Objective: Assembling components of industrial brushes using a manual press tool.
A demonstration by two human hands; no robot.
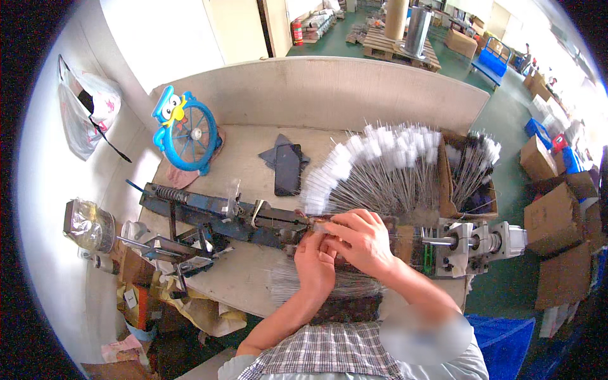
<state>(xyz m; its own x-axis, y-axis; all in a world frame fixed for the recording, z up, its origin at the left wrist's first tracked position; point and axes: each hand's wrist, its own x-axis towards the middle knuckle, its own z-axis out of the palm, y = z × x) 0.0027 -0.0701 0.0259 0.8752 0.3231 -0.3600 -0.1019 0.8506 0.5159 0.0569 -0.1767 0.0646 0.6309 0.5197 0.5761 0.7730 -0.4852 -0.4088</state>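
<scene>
My left hand (315, 258) and my right hand (362, 244) meet over the middle of a long metal bench machine (266, 218). Both have their fingers closed and pressed together. A small pale piece (321, 226) shows at the fingertips, too small and covered to name. Just beyond the hands, many wire-stemmed brushes (386, 152) with white bristle heads lie in a fan. Loose thin wires (285, 285) lie on the near side, partly behind my left forearm. To the right, a metal shaft (438, 241) points from a motor unit (484, 244) toward my hands.
A blue cartoon-shaped fan (190, 136) stands at the back left. A dark phone (288, 171) lies behind the machine. Dark-bristled brushes (468, 164) fill a cardboard box (447, 190) at right. A raised panel (316, 92) bounds the table's far side. Cartons (554, 218) stand beyond.
</scene>
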